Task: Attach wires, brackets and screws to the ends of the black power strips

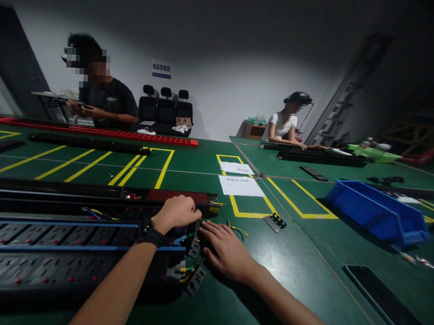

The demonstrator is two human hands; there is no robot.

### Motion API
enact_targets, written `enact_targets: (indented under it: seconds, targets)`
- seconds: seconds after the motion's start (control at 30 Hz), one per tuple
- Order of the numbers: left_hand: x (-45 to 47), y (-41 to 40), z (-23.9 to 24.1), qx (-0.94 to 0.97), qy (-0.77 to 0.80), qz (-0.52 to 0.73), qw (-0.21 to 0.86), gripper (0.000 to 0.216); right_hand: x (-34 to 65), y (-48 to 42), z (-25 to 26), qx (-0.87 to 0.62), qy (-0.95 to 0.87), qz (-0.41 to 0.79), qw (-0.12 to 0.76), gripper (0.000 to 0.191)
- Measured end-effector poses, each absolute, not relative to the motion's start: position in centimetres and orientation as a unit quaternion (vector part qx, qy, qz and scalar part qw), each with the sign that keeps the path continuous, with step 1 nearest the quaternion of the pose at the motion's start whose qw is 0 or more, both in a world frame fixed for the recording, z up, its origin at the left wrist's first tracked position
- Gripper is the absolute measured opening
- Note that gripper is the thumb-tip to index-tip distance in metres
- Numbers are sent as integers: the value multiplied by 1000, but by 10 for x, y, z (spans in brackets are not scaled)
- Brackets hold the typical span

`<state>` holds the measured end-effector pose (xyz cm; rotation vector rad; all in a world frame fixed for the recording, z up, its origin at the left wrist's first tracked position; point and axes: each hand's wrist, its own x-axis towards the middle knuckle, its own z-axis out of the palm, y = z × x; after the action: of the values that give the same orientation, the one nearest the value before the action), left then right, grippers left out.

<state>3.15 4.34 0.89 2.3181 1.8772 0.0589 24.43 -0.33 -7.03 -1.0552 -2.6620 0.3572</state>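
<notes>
A: "Where are the power strips?"
B: "Toward 8 o'clock: a blue-edged power strip [71, 235] and, on its 6 o'clock side, a nearer power strip [47, 272]. Both are long, black and red-dotted, lying flat, side by side."
A: "Their ends?"
B: "They point to 3 o'clock. Green-and-yellow wires [186, 269] stick out of the nearer one, beside a tilted grey end plate [197, 279]. I can't tell if that's attached."

"成品存放区" on the wall sign [161, 69] at eleven o'clock; unreadably blurred print on the white sheet [240, 187] toward four.
</notes>
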Motion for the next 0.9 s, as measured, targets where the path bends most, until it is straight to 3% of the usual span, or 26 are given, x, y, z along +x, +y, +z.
enact_targets:
  seconds: [0.9]
  targets:
    - [31, 44, 7, 771, 631, 29, 83, 39, 246, -1, -76, -353, -917, 115, 143, 54]
